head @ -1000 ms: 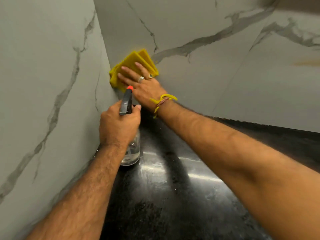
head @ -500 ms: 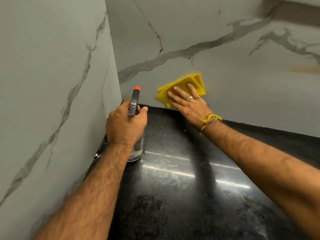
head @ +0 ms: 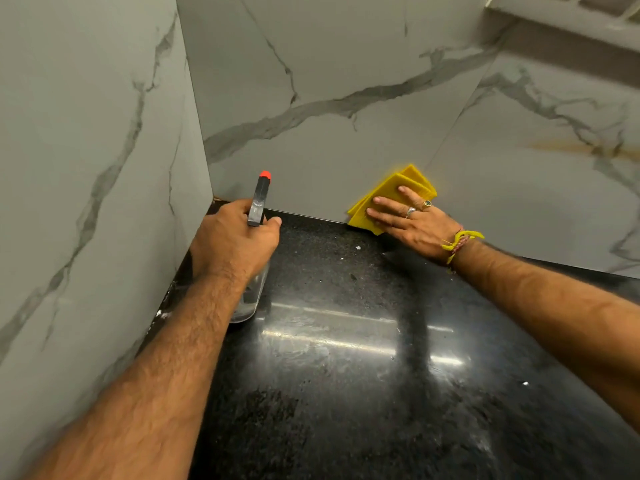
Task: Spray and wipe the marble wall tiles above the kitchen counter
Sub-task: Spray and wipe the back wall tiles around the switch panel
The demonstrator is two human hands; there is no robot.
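Whereas a second ago the folded yellow cleaning cloth was pressed high in the corner where the two walls meet, and half a second ago sat just right of that corner, it now lies well along the back white marble wall tile with grey veins, its lower edge touching the line where tile meets the glossy black speckled stone counter. The right hand lies flat and spread on the cloth, fingers extended, two rings showing, pressing it to the tile; a yellow and red thread band circles the wrist. Just right of the cloth runs the vertical joint to the next tile, which carries a brownish streak higher up.

The left hand has kept its place near the corner, closed around the neck of the clear plastic spray bottle with a grey head and orange nozzle tip; the bottle's base stands on the counter, close to the left side wall tile but not visibly touching it. The nozzle points up and toward the back wall.

Between the two hands the counter lies open, with only a few pale specks on it. Overhead, at the upper right, a pale ledge juts out above the tiles.
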